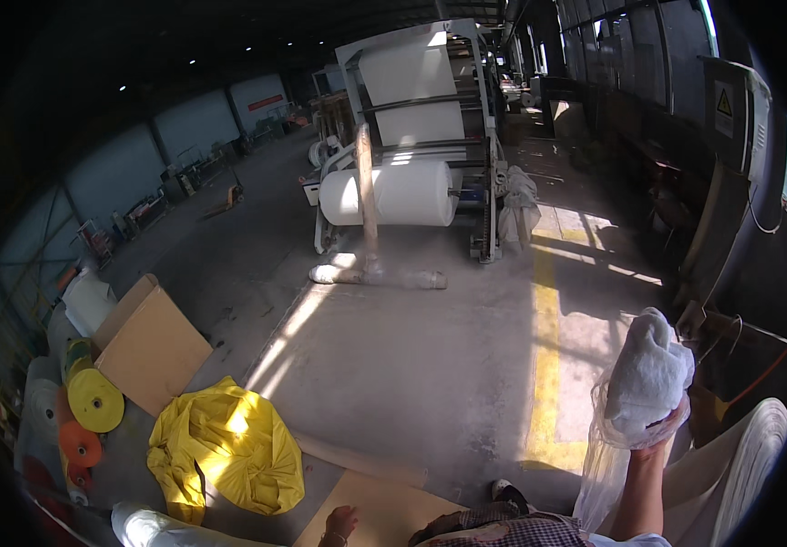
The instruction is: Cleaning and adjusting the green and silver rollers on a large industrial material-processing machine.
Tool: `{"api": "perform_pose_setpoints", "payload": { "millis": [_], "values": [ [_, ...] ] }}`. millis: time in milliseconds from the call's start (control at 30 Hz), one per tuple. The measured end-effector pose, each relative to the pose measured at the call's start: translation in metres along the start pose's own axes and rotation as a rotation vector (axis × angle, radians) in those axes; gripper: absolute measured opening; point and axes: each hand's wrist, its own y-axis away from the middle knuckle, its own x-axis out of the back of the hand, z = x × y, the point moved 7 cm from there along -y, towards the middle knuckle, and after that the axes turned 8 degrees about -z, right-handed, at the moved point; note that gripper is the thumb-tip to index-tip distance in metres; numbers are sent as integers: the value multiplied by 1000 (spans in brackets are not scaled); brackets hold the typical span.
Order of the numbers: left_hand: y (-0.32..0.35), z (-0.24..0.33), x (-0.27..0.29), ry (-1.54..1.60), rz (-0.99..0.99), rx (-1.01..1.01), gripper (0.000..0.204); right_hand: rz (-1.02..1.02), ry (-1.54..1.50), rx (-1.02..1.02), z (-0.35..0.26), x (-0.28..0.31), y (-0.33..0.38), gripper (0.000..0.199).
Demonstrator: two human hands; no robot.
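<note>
My right hand [662, 430] is raised at the right and closed around the lower part of a white, fluffy cloth bundle [650, 374]. Clear plastic film [601, 456] wraps the bundle's base and trails down beside my forearm. Low in the middle, my left hand [342, 521] hangs with its fingers curled and nothing visible in them. Nearest to it is a flat sheet of brown cardboard [380, 506] on the floor. A crumpled yellow plastic sheet or bag [229, 447] lies to its left.
Ahead stands a roller machine [489, 146] carrying a large white roll [393, 193]. Before it lies a T-shaped pole base [384, 276]. Cardboard [152, 346] and coloured rolls [95, 401] fill the left. White rolled material [740, 465] and an electrical cabinet [735, 114] stand right.
</note>
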Motion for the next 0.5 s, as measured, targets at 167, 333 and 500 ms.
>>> {"api": "perform_pose_setpoints", "payload": {
  "millis": [167,333,500],
  "values": [
    [18,-151,1,272,22,640,42,-17,-121,-200,127,7,-187,52],
    [-34,-54,-58,483,14,610,44,-71,-143,-350,262,12,-326,53],
    [-185,55,-62,690,50,454,47,-125,-141,-461,399,-37,-411,56]
  ]
}}
